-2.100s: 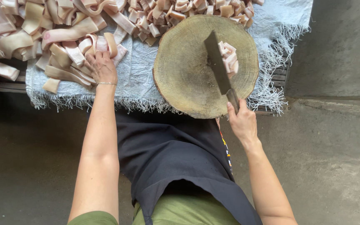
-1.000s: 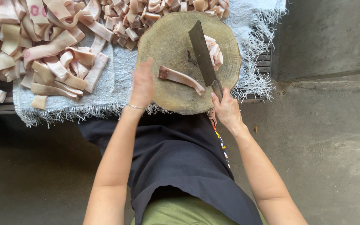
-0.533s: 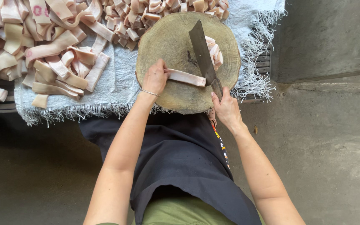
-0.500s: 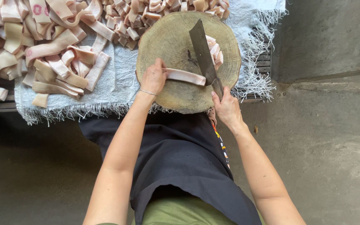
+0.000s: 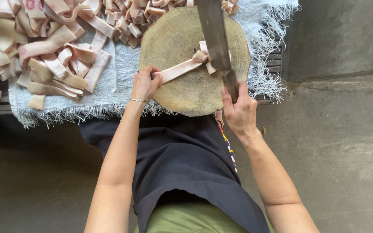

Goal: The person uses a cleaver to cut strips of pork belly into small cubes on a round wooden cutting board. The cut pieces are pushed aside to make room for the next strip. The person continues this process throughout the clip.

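Centrally, a round wooden block (image 5: 186,51) rests on a pale fringed cloth (image 5: 121,82) over the bench. Left hand (image 5: 145,84): fingers curled and pinching the near end of a long pale strip (image 5: 180,69), pinning it flat across the block so it cannot slide. Right hand (image 5: 238,110): closed around the handle of a cleaver (image 5: 214,36), whose broad blade hangs above the strip's far end, near a few cut pieces (image 5: 208,56) beside it. Gripping the end away from the blade keeps the fingers well apart from the edge. Uncut strips (image 5: 52,56) lie heaped on the cloth to the left, within the left hand's reach; smaller pieces (image 5: 143,17) are piled beyond the block.
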